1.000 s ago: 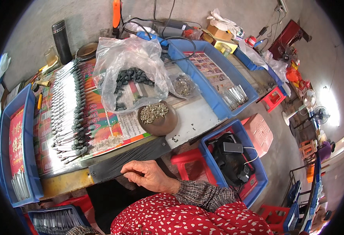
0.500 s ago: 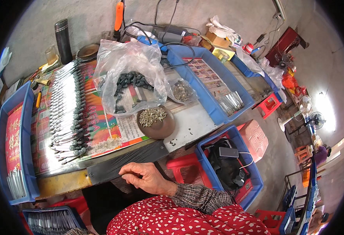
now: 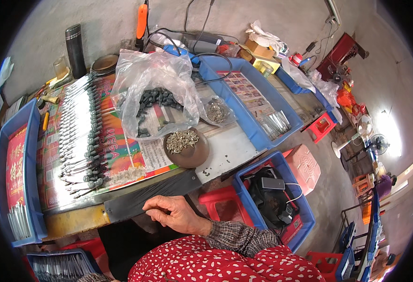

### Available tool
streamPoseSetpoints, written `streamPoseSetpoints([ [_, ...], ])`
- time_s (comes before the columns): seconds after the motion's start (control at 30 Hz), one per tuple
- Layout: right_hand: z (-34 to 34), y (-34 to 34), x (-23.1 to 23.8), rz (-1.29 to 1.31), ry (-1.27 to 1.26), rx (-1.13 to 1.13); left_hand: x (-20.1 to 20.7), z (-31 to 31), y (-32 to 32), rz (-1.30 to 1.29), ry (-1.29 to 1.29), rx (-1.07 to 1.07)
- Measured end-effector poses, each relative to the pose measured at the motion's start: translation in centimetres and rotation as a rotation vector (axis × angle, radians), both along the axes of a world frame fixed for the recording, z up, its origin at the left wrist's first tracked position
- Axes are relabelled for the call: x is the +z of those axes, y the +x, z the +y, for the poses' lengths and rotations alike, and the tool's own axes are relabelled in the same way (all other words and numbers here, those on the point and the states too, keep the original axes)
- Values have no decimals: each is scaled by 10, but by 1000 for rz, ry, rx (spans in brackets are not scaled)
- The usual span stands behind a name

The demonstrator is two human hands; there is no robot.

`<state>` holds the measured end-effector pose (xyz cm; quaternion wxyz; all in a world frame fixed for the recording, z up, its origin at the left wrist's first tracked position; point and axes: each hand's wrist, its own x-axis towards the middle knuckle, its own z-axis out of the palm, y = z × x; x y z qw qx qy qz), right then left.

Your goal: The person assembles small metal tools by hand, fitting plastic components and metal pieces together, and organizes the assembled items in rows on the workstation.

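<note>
My right hand (image 3: 174,214) hangs just off the front edge of the workbench, above my lap. Its fingers are loosely curled in, and nothing shows in them. Of my left arm only a bit of plaid sleeve (image 3: 92,278) shows at the lower edge; that hand is out of sight. Nearest to my right hand on the bench is a brown round dish (image 3: 198,155) with a heap of small metal pieces (image 3: 182,140). Behind it lies an open clear plastic bag (image 3: 133,115) with dark green pieces (image 3: 162,97). Further left, thin metal rods with dark ends (image 3: 77,131) lie in a long row.
Blue trays with metal rods stand at the bench's left end (image 3: 39,197) and back right (image 3: 249,124). A small clear bag (image 3: 217,112) lies beside the dish. Below right are a red stool (image 3: 220,199) and a blue crate (image 3: 242,188) with a black bag.
The view has shifted very slightly. My right hand keeps its place and its curled pose, and the things on the bench lie as before.
</note>
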<state>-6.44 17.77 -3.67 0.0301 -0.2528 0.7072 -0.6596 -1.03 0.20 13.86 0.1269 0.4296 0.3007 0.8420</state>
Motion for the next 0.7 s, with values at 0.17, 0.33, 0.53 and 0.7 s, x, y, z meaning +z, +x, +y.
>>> streamPoseSetpoints([
  [0.17, -1, 0, 5, -85, 39, 11, -16, -5, 6, -30, 39, -1],
  [0.33, -2, 1, 7, -97, 44, 13, -24, 1, -4, 5, 207, -279],
  [0.53, -3, -1, -1, 61, 19, -24, -12, 13, 4, -20, 125, -10],
  [0.7, -3, -1, -3, 46, 10, -16, -12, 7, 1, -48, 66, -42],
])
